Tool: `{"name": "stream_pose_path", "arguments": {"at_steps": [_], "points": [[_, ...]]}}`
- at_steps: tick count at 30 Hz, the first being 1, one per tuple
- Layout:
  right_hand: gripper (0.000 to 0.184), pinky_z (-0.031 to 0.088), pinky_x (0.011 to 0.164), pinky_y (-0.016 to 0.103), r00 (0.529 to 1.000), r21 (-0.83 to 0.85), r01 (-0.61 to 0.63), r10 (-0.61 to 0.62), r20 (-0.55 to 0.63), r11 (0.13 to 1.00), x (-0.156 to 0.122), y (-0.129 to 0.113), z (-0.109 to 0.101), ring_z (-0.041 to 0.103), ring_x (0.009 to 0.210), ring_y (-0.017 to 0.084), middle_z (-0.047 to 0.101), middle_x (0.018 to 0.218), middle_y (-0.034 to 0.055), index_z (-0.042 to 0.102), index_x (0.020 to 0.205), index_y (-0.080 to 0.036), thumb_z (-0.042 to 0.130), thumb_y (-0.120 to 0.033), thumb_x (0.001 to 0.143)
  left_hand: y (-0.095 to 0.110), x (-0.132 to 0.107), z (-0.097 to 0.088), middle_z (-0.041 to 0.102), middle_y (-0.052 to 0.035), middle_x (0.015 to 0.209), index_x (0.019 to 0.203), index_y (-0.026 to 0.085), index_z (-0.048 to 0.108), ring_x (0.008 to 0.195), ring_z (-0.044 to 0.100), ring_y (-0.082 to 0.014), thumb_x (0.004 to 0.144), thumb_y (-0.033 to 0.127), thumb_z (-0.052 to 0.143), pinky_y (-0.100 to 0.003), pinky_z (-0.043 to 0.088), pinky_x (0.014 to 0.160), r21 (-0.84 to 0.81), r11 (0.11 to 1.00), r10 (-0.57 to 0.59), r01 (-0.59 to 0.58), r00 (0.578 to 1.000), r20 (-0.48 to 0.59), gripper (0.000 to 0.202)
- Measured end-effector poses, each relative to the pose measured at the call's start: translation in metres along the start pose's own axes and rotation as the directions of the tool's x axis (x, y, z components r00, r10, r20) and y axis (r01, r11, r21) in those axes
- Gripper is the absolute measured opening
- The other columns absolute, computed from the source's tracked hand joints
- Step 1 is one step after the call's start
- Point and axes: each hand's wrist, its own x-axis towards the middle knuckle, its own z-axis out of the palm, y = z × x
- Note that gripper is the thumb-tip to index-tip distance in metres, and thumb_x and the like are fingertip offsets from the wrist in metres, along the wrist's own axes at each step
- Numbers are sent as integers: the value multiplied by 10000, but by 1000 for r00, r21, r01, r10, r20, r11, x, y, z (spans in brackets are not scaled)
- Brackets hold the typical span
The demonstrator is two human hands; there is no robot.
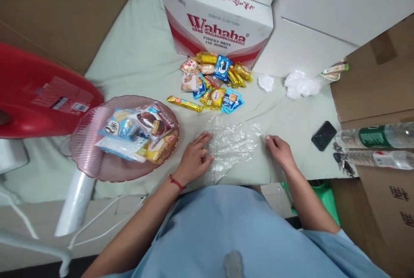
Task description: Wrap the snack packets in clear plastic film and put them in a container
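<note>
A crinkled, see-through plastic sheet, perhaps a flat bag, lies on the cloth between my two hands. My left hand rests over its left edge, fingers stretched and apart. At the sheet's right edge, my right hand is closed in a pinch, thumb against the fingers. Just beyond the sheet is a pile of small wrapped snacks in yellow, blue and white packets. To the left, a pink ribbed glass plate holds several larger snack packets.
A Wahaha water carton stands behind the snacks. Crumpled white plastic, a black phone, keys and two bottles lie at the right. A red container and a plastic roll are at the left.
</note>
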Motion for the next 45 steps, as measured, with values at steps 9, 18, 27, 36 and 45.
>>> {"name": "stream_pose_path", "arguments": {"at_steps": [9,18,27,36,45], "points": [[457,528,673,307,976,535,-87,-35,214,840,86,-45,12,611,724,156,687,829,13,631,848,-221,847,-592,693,1,-21,-8,407,-109,1713,729,195,650,1634,270,-301,887,208,603,-539,368,1293,56,996,64,-65,998,15,165],[486,240,414,244,983,581,-120,16,181,805,116,-56,-1,363,460,80,695,725,-10,560,837,-242,868,-574,659,11,-25,-12,482,-115,1642,992,210,697,1548,399,-307,822,74,511,-611,399,1244,157,981,-75,115,968,-241,286],[467,281,467,256,993,591,-47,-26,115,805,116,-61,18,391,504,104,684,707,-2,584,853,-239,813,-621,715,64,18,-10,766,-93,1294,949,223,742,1304,623,-299,964,152,496,-531,490,1055,319,947,46,40,966,-256,257],[794,194,434,228,790,582,-251,-184,586,774,88,-53,1,303,449,61,797,864,42,609,1344,-227,829,-692,739,25,39,30,356,-144,1729,1632,260,424,1599,352,-349,1067,381,413,-698,155,1279,386,889,-208,246,968,-139,578],[455,152,461,220,788,520,-279,-117,604,807,79,-13,-36,288,472,48,568,627,-57,741,998,-171,885,-506,725,14,32,28,286,-118,1756,1684,325,308,1620,311,-331,1073,453,426,-699,73,1295,387,895,-188,222,974,-123,636]]}}
